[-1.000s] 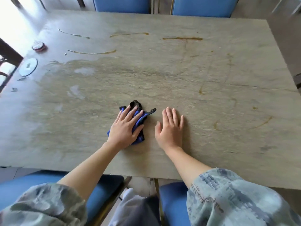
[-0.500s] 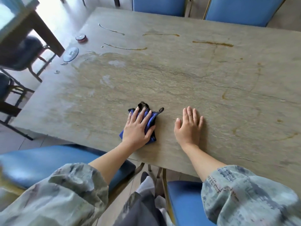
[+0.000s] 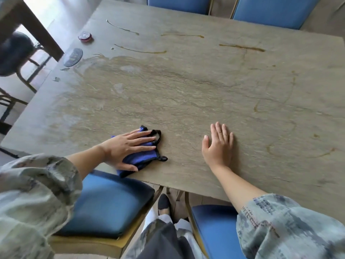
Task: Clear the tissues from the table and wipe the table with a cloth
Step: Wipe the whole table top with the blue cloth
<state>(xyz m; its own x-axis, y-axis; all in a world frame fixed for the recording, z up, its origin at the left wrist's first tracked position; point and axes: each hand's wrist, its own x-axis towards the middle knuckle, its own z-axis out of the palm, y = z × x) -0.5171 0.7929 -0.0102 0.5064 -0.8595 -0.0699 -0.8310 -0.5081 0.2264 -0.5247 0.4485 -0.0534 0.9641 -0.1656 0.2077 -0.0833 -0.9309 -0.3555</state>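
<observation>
left hand flat on cloth

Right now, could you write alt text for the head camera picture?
A person's left hand presses a blue cloth flat near the front edge of a stone-look table, right hand flat beside it; brown streaks remain farther back.

Daylight is pouring in from far beyond the left hand, blowing out the floor there to white and laying a pale sheen on the table ahead of that hand. Soft shadows are hugging the right hand. Wide-angle distortion is bending the table's edges, and the sleeves nearest the camera are smearing out of focus.
</observation>
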